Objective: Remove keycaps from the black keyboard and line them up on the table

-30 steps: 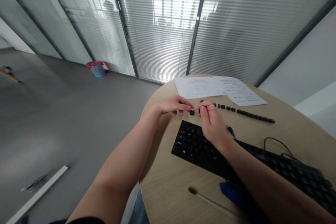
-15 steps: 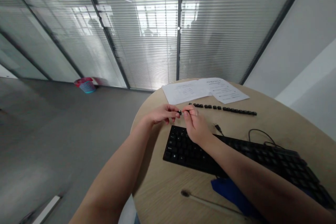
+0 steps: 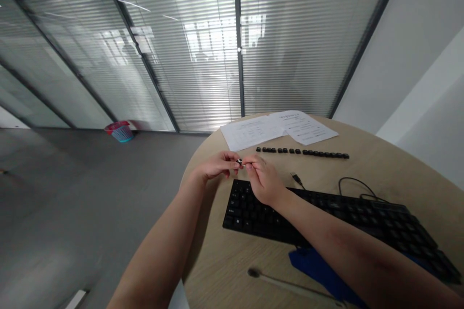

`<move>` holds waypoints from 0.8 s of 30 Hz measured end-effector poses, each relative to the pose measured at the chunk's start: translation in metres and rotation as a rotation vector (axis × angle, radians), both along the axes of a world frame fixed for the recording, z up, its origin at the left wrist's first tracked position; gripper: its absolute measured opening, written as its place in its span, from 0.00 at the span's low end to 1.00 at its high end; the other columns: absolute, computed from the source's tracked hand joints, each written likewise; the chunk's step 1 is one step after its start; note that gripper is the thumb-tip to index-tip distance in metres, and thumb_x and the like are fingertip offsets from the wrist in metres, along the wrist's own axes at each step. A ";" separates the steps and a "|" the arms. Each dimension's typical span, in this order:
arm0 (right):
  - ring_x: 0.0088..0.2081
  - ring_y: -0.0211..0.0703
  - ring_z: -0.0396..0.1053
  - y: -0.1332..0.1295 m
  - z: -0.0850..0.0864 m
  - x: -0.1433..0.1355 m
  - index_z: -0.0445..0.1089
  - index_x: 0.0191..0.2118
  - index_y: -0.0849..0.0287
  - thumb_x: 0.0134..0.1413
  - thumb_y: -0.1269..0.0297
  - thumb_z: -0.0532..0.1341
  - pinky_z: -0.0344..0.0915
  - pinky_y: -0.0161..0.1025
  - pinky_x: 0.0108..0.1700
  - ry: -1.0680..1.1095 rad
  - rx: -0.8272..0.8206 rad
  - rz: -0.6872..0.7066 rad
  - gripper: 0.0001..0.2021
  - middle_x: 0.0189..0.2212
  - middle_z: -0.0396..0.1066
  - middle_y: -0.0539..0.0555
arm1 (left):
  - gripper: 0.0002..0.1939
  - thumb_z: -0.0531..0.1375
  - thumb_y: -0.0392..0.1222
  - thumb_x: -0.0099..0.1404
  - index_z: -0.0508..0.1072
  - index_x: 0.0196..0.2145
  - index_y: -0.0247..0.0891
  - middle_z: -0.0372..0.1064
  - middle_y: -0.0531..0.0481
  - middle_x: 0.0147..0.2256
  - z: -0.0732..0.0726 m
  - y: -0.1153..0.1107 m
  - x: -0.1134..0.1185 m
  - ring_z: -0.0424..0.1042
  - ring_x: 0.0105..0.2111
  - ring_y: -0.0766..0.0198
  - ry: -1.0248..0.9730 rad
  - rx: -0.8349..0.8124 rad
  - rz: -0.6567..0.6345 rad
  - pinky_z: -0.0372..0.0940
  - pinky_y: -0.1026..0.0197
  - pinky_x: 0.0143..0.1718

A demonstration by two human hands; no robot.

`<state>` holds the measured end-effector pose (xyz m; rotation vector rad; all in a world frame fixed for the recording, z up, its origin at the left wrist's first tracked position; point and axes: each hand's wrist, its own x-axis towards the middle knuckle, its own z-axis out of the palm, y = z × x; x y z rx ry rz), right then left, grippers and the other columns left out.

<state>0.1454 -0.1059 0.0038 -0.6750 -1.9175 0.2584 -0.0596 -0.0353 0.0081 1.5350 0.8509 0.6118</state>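
bare forearms (image 3: 165,239) converge ahead; left hand (image 3: 220,165) and right hand (image 3: 264,179) close together, both curled in pinches.

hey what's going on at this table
A person is working with both hands close together above the table. The left hand pinches a small black piece between its fingers, and the right hand holds a thin item to it, too small and covered to identify. A row of black keycaps lies beyond them, near some printed papers. A black keyboard lies partly under the right forearm, with a brush and blue cloth nearer the person.
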 end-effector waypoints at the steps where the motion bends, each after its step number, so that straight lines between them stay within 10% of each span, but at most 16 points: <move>1: 0.40 0.48 0.73 0.000 0.000 0.000 0.66 0.42 0.54 0.70 0.66 0.48 0.70 0.45 0.44 -0.015 0.003 0.006 0.10 0.36 0.74 0.57 | 0.20 0.73 0.52 0.52 0.78 0.34 0.34 0.69 0.53 0.25 0.000 0.000 -0.001 0.66 0.22 0.70 0.001 0.003 0.000 0.60 0.71 0.18; 24: 0.38 0.47 0.71 0.002 -0.001 0.006 0.68 0.46 0.54 0.71 0.64 0.49 0.70 0.45 0.42 -0.078 0.052 0.086 0.10 0.36 0.73 0.56 | 0.21 0.73 0.52 0.52 0.73 0.35 0.36 0.70 0.53 0.29 -0.001 -0.002 0.000 0.70 0.26 0.68 -0.091 0.006 0.028 0.62 0.71 0.20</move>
